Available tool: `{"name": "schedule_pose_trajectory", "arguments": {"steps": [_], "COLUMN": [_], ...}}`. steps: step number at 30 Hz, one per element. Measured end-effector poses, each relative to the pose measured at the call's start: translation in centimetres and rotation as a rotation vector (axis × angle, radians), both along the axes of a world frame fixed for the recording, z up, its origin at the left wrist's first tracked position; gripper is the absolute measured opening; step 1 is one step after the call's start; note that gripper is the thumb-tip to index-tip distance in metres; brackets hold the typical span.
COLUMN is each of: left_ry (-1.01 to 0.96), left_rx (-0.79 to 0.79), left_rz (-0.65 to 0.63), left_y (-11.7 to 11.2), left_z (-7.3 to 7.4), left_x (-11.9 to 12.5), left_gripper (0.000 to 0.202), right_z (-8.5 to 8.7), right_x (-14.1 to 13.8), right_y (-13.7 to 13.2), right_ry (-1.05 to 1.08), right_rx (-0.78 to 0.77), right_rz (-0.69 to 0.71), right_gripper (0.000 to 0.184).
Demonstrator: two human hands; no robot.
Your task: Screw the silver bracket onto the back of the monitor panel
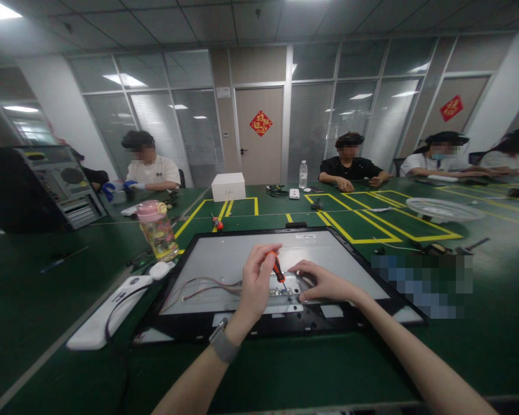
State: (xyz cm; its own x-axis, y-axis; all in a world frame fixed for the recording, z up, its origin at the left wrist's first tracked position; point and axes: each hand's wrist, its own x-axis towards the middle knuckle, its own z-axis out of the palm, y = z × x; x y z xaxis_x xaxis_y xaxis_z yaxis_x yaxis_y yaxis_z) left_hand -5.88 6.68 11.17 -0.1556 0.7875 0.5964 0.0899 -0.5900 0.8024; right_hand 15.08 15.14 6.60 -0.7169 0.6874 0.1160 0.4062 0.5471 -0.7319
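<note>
A flat display panel [225, 253] with a grey metal back and black frame lies on the table before me. My left hand [258, 276] wraps round the orange-and-black handle of a screwdriver [277, 268]. Its shaft slants down to a small metal bracket [292, 308] near the panel's lower middle. Close to the tip, my right hand [322, 282] has thumb and fingers apart, resting at the bracket's right side; I see nothing held in it. Thin wires [199, 286] run leftward from the bracket across the panel.
Left of the panel are a white power bank-like device [110, 314] with a black cable and a pink-lidded bottle [158, 230]. Behind it lie a red-handled screwdriver [217, 223] and a white box [228, 187]. An open computer case [47, 187] stands far left. Several people sit opposite.
</note>
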Motion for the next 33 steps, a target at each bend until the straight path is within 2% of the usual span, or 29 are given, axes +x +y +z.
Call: {"name": "schedule_pose_trajectory", "arguments": {"steps": [4, 10, 14, 19, 22, 25, 30, 33], "left_ry": [-0.003, -0.06, -0.05, 0.048, 0.089, 0.109, 0.1, 0.092], "left_rx": [0.013, -0.042, -0.035, 0.062, 0.09, 0.092, 0.067, 0.071], "left_rz": [0.046, -0.047, -0.062, 0.063, 0.095, 0.048, 0.125, 0.131], "left_y": [0.28, 0.12, 0.27, 0.29, 0.05, -0.07, 0.16, 0.19], "left_z": [-0.05, 0.36, 0.3, 0.23, 0.28, 0.27, 0.01, 0.01], "left_x": [-0.08, -0.04, -0.06, -0.15, -0.18, -0.13, -0.09, -0.18], "left_gripper": [0.022, 0.029, 0.029, 0.012, 0.02, 0.028, 0.015, 0.02], "right_z": [-0.03, -0.31, -0.33, -0.06, -0.09, -0.2, -0.11, -0.01], "right_x": [0.0, 0.1, 0.17, 0.07, 0.01, 0.01, 0.03, 0.04], "right_y": [0.0, 0.16, 0.2, 0.04, 0.06, 0.13, 0.04, -0.03], "right_ry": [0.007, 0.009, 0.001, 0.004, 0.008, 0.009, 0.007, 0.001], "right_rx": [0.002, -0.002, 0.002, 0.002, 0.004, -0.003, -0.012, -0.014], "right_rz": [0.001, -0.004, -0.006, 0.002, 0.005, 0.006, 0.003, -0.003], "right_gripper": [0.07, 0.073, 0.072, 0.07, 0.07, 0.07, 0.072, 0.072]}}
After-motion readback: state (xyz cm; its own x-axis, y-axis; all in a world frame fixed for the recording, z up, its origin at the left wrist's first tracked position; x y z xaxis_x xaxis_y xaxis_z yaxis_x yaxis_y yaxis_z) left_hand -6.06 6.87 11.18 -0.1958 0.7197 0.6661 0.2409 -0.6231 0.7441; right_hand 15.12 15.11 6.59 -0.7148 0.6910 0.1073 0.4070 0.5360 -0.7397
